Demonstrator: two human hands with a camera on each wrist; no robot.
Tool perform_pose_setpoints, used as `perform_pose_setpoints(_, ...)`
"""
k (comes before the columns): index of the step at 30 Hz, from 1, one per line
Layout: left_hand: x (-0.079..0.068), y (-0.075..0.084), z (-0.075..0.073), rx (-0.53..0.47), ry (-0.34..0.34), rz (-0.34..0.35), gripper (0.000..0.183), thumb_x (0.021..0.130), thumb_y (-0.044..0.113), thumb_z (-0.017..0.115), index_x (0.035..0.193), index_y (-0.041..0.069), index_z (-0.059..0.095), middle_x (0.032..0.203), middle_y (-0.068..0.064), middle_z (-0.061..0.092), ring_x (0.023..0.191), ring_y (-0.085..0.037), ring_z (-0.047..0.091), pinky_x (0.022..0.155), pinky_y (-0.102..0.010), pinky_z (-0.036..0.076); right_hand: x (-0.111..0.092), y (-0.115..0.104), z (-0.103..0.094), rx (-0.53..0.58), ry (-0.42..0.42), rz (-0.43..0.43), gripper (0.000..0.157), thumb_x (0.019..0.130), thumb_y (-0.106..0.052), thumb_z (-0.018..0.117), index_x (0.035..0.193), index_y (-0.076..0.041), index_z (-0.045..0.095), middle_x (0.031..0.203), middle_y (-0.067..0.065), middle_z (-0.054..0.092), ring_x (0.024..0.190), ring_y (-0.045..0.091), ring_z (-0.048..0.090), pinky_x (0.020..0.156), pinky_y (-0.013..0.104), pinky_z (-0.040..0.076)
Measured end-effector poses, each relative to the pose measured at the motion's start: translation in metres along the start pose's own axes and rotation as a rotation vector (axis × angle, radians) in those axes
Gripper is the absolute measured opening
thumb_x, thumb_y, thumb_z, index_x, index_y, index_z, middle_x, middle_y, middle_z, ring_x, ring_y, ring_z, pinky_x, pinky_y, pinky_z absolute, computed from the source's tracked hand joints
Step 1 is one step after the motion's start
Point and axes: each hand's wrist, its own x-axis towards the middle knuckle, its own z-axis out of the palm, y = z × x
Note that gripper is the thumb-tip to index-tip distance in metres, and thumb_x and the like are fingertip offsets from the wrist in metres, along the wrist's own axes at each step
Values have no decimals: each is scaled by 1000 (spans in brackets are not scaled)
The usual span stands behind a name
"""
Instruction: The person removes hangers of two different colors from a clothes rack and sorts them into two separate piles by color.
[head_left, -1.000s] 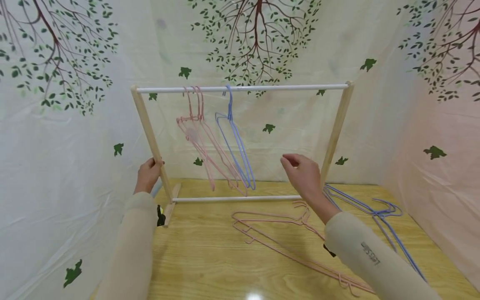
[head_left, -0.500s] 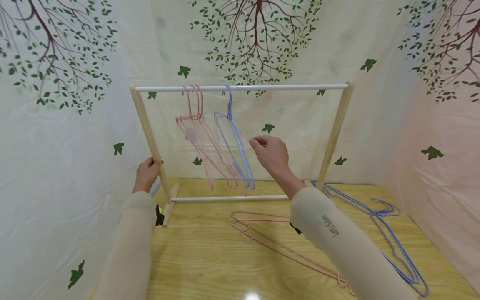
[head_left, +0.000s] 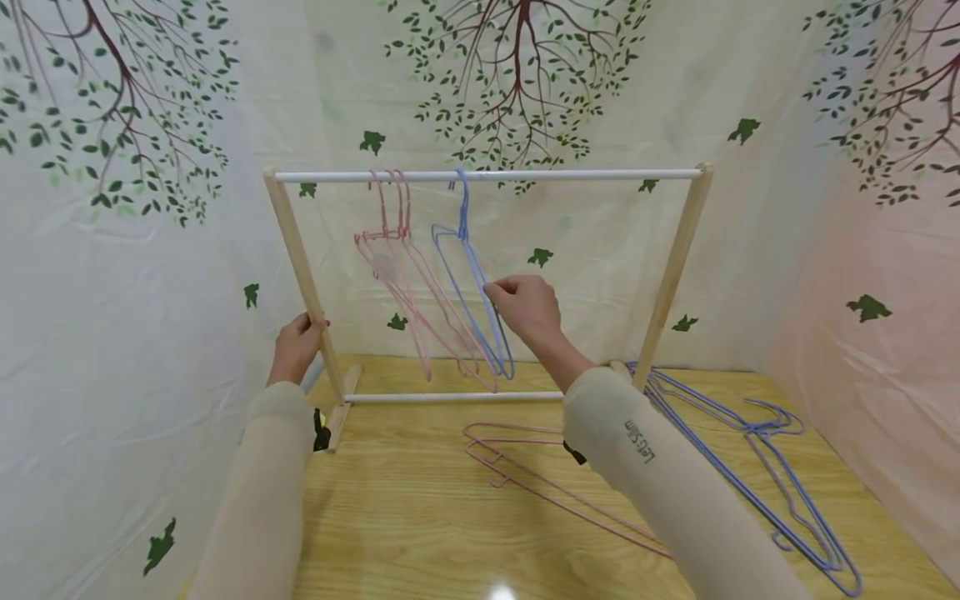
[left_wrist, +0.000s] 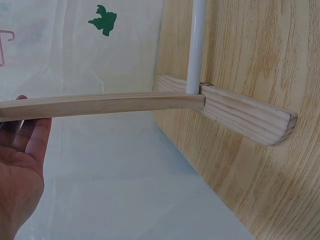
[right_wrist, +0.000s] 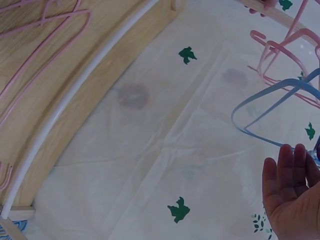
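Observation:
My left hand [head_left: 295, 346] grips the left wooden post [left_wrist: 100, 106] of a small clothes rack. From the middle of the top white rod [head_left: 585, 176] hang blue hangers [head_left: 462, 212], overlapping one another. The thumb and index fingertips of my right hand [head_left: 529, 310] pinch the sloping right side of a blue hanger. In the right wrist view its other fingers are held fairly straight beside the blue hanger [right_wrist: 260, 90], while the thumb is mostly cut off at the edge. Several pink hangers [head_left: 407, 208] hang further left on the rod.
Pink hangers [head_left: 517, 428] lie on the wooden table [head_left: 405, 517] in front of the rack, partly under my right sleeve. More blue hangers [head_left: 765, 429] lie at the right. A lower white rod [head_left: 420, 398] joins the posts near the tabletop. Patterned sheets hang around the table.
My right hand has moved left from near the right post to the hanging blue hangers, its fingertips now at one's side. The left hand keeps its hold on the post.

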Motion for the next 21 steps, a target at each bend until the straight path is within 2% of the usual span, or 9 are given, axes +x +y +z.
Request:
perform_pose_setpoints(3, -1, 1, 1, -2, 4, -3, 54, 106, 36, 38, 149, 4, 43, 141, -24, 50, 124, -39, 47, 105, -51, 38, -1, 1, 0, 17, -8, 2, 28, 96, -33, 64, 105, -11, 78, 85, 4, 74, 79, 18, 64, 74, 33, 48)
perform_pose_setpoints(6, -2, 2, 1, -2, 6, -3, 54, 106, 36, 39, 148, 4, 44, 142, -23, 49, 125, -38, 47, 105, -51, 38, 0, 0, -1, 31, 1, 12, 27, 96, -31, 63, 105, -10, 78, 87, 5, 74, 77, 17, 67, 73, 32, 50)
perform_pose_setpoints(12, -2, 1, -2, -6, -7, 10, 54, 106, 36, 38, 148, 3, 44, 142, -23, 49, 125, -37, 47, 105, -50, 38, -5, -2, -1, 15, 77, 39, 25, 97, -27, 60, 105, -11, 78, 87, 2, 74, 76, 18, 67, 74, 35, 50)
perform_pose_setpoints(18, -2, 0, -5, -8, -26, 13, 54, 107, 35, 37, 151, 4, 40, 143, -23, 48, 127, -38, 46, 106, -50, 38, -8, -3, -5, -27, 196, -31, 25, 96, -26, 59, 101, -12, 79, 85, 3, 74, 76, 20, 66, 72, 37, 50)
perform_pose_setpoints(21, -2, 0, -6, -7, -32, 13, 54, 107, 35, 37, 151, 4, 40, 144, -23, 48, 127, -38, 46, 106, -51, 38, -9, -4, -9, -13, 215, -61, 24, 95, -26, 60, 102, -12, 79, 85, 3, 73, 74, 19, 67, 73, 37, 51)
